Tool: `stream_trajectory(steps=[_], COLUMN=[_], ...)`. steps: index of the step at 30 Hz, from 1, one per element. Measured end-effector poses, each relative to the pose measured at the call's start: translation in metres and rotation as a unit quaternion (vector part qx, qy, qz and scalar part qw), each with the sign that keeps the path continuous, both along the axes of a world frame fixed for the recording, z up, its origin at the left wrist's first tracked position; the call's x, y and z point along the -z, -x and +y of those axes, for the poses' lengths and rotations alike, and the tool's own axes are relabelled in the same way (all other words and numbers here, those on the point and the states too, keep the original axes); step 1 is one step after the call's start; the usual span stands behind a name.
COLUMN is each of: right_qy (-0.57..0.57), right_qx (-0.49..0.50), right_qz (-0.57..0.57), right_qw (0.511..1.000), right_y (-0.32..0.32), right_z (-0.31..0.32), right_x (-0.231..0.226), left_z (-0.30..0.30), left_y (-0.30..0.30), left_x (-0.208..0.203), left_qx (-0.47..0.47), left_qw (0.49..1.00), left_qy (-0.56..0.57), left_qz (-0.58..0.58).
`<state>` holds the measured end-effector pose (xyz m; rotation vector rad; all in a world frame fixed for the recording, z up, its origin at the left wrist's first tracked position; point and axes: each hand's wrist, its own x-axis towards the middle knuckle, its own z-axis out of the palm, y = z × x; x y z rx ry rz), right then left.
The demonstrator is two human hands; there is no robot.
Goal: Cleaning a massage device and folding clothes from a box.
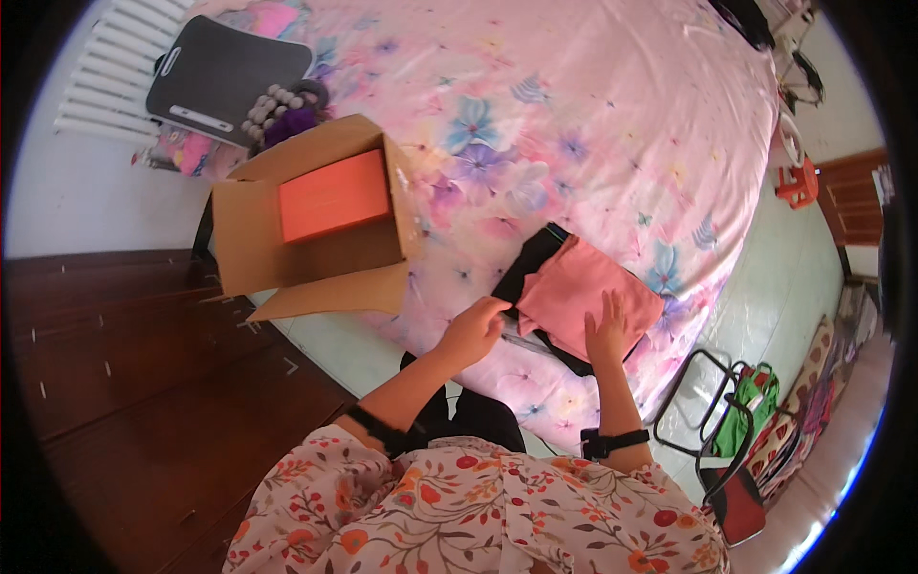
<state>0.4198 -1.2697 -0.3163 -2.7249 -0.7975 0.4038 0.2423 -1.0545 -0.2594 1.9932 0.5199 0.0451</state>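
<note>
A folded pink garment [588,292] lies on top of folded black clothing [529,267] near the front edge of the bed. My right hand [605,333] rests flat on the pink garment's right part, its fingers spread. To the left of the pile, my left hand [473,333] hovers by the black cloth's edge. Its fingers are loosely bent, the thumb stands apart from them, and nothing shows in its grasp. Under the pink garment, more dark cloth sticks out along the front side.
An open cardboard box [251,230] holding an orange-red box [335,197] stands left on the bed's edge. Behind it is a grey lap desk [225,77]. Dark wooden drawers [105,383] fill the lower left. A black-framed chair [690,402] with a green bag [755,407] stands right.
</note>
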Motion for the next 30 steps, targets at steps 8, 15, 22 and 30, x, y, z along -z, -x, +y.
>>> stream_trajectory(steps=[8, 15, 22, 30], right_qy=[-0.227, -0.292, -0.131, -0.092], right_qx=[-0.095, -0.022, -0.335, -0.326], right_qz=[0.290, 0.305, 0.058, -0.065], right_qw=[0.925, 0.906, 0.931, 0.939], right_y=[0.094, 0.145, 0.243, 0.230], right_z=[0.131, 0.247, 0.331, 0.388], right_x=[-0.082, -0.127, -0.209, -0.173], left_z=[0.116, 0.256, 0.332, 0.345], left_y=[0.138, 0.258, 0.315, 0.281], left_x=[-0.120, -0.118, -0.056, -0.077], left_qx=[-0.265, -0.464, -0.448, -0.314], left_qw=[0.948, 0.856, 0.891, 0.938], left_qy=[-0.136, -0.206, 0.061, 0.114], left_qz=[-0.108, -0.095, -0.038, -0.096])
